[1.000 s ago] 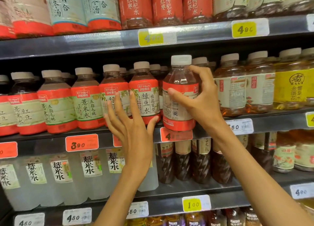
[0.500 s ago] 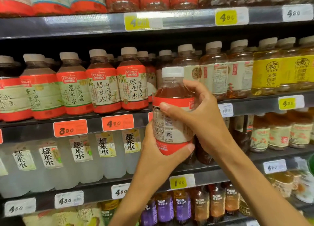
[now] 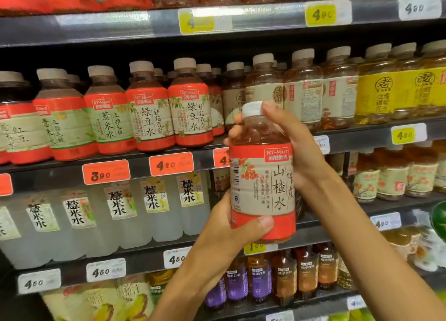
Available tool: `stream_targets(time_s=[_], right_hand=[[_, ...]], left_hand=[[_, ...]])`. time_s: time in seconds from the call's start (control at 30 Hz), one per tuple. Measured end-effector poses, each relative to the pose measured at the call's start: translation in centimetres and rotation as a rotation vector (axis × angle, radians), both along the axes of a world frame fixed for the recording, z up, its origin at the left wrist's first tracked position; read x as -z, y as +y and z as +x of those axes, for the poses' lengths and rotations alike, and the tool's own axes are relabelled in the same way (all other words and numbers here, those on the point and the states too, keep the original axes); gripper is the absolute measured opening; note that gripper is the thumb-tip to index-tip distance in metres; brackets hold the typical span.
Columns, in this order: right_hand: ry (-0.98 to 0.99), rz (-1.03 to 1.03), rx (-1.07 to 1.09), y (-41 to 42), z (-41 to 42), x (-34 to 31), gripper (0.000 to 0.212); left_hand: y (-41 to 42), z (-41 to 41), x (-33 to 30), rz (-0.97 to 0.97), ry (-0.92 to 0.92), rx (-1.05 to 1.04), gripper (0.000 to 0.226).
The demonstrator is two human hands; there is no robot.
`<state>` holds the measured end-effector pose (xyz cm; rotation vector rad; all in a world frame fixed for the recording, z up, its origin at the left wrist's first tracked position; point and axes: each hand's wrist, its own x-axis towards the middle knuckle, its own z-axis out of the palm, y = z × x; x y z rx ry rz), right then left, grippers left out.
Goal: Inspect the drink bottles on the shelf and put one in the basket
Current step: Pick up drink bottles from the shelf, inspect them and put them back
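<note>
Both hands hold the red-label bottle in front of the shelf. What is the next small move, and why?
Probably lower the bottle away from the shelf toward the basket, which is not in view. Its front label already faces the camera, the left hand grips its base and the right hand its shoulder.

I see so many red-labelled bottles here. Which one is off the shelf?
The bottle with red berries on its label: the left hand holds its base, the right hand its neck.

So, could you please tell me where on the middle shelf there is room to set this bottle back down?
One front slot shows: between the green-bean bottle and the beige-label bottle, where the bottles stand further back, partly hidden by the held bottle. Elsewhere the middle shelf is packed side by side.
</note>
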<state>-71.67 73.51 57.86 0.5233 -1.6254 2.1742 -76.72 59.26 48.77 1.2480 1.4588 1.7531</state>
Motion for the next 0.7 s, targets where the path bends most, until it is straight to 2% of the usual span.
stream_targets(time_s=[0.07, 0.2, 0.33, 0.47, 0.6, 0.7], right_hand=[[0.008, 0.004, 0.105, 0.1, 0.4, 0.2, 0.035], [0.009, 0.165, 0.477, 0.4, 1.2, 0.6, 0.029], [-0.032, 0.207, 0.539, 0.7, 1.7, 0.8, 0.028], [-0.077, 0.246, 0.357, 3.2, 2.9, -0.6, 0.037], [-0.106, 0.076, 0.011, 4.7, 3.5, -0.7, 0.035], [-0.108, 0.045, -0.18, 5.3, 3.9, -0.4, 0.025]], left_hand=[[-0.2, -0.1, -0.1, -0.001, 0.022, -0.017, 0.075], [0.5, 0.6, -0.4, -0.027, 0.174, -0.15, 0.09], [2.6, 1.8, 0.3, -0.012, 0.156, -0.286, 0.079], [3.6, 2.4, -0.2, -0.012, 0.073, -0.262, 0.076], [4.5, 4.2, 0.1, 0.004, -0.122, 0.0, 0.084], [5.4, 6.1, 0.8, 0.016, -0.212, 0.078, 0.085]])
